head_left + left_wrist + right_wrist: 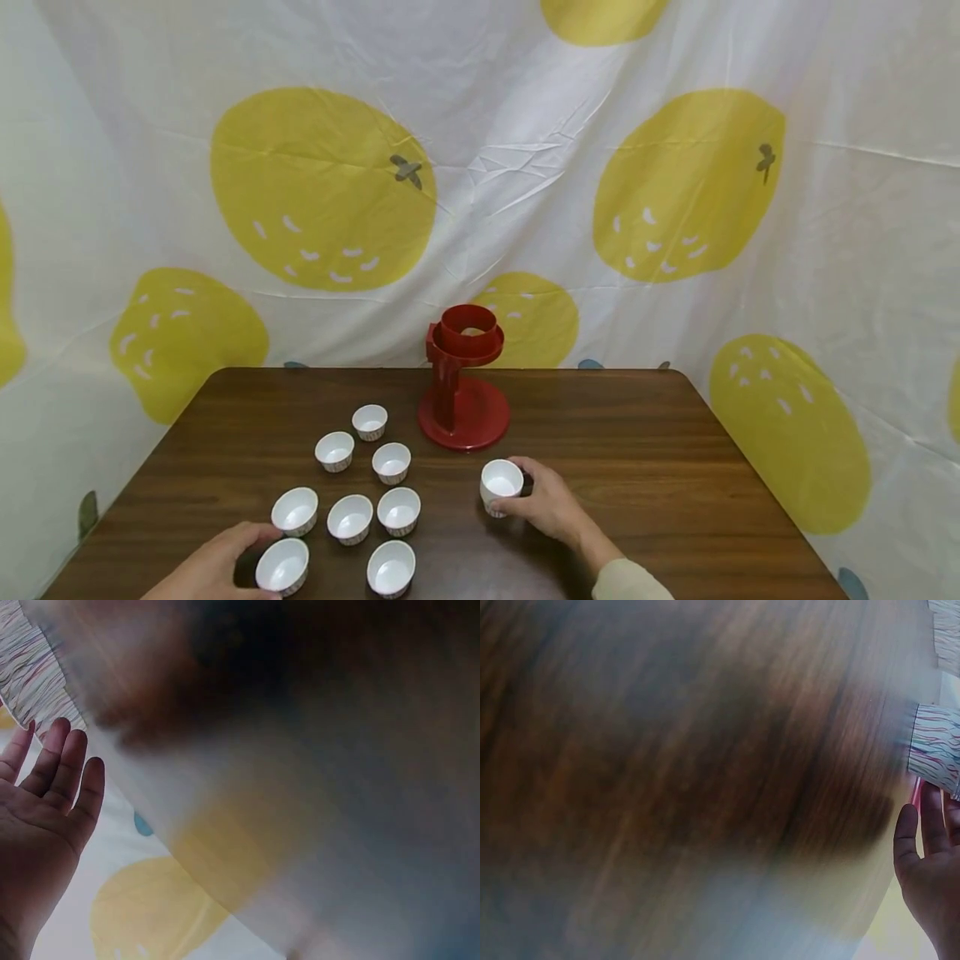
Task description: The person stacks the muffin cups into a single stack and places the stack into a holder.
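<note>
My left hand (pixel 217 565) is at the front left, its thumb and fingertips on either side of a small white cup (pixel 282 567). In the left wrist view its fingers (pixel 66 769) reach up to a cup wall (pixel 45 682) with thin coloured lines. Right of centre, my right hand (pixel 551 504) grips another white cup (pixel 501 482) between thumb and fingers; it looks taller, perhaps two cups nested. The right wrist view shows this line-patterned cup (pixel 936 746) at the fingertips. Several like cups stand upright between the hands, including one (pixel 295 511) beside the left fingertips.
A red stand (pixel 467 417) with a ring-shaped holder on top is at the back middle of the brown wooden table (pixel 637 450). Behind the table hangs a white cloth (pixel 510 175) with yellow fruit prints. Much of both wrist views is blurred.
</note>
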Action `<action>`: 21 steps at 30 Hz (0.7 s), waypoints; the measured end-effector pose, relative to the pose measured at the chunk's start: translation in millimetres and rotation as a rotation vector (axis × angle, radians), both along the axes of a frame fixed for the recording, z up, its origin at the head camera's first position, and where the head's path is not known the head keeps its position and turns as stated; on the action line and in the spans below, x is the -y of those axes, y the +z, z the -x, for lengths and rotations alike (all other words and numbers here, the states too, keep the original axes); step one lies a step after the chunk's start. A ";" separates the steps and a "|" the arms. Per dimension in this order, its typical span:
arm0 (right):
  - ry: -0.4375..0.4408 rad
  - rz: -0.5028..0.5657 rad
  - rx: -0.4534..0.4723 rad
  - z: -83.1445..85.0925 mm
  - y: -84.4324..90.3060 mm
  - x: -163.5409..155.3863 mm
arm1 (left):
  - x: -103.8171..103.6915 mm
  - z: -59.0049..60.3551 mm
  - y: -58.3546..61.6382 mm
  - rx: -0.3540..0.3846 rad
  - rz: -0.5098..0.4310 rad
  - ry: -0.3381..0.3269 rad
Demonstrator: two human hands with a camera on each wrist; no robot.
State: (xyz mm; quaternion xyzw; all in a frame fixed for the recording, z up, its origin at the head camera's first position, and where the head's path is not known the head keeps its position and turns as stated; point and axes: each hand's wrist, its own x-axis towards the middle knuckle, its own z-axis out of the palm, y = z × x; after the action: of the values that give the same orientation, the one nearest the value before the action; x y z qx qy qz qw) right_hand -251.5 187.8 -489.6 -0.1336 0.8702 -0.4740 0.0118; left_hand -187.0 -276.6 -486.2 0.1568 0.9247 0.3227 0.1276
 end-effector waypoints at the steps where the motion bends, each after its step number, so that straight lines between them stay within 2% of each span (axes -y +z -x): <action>1: 0.000 -0.001 0.000 -0.1 -0.1 0.0 | 0.1 -0.4 -1.1 -0.023 0.005 -0.021; 6: 0.001 0.000 0.002 -0.4 -0.5 -0.1 | -0.2 -1.3 -4.3 -0.099 0.043 -0.067; 10: -0.004 -0.005 -0.001 0.0 -0.7 -0.4 | -0.5 0.3 -5.0 -0.089 0.050 -0.074; 14: -0.006 -0.011 -0.003 -0.1 -1.4 -0.4 | 0.9 0.8 -6.4 -0.122 0.043 -0.113; 17: -0.003 -0.012 -0.008 0.3 -1.6 -0.7 | 1.1 0.9 -5.8 -0.122 0.044 -0.112; 21: -0.001 -0.010 -0.002 1.6 -1.1 -0.8 | -1.8 0.4 -0.7 -0.077 0.036 -0.072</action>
State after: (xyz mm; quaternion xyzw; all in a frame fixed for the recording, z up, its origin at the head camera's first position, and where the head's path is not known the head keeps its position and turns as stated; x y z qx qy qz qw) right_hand -253.2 188.6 -490.7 -0.1334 0.8727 -0.4696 0.0114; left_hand -187.3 -274.8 -486.9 0.1998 0.9283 0.2952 0.1061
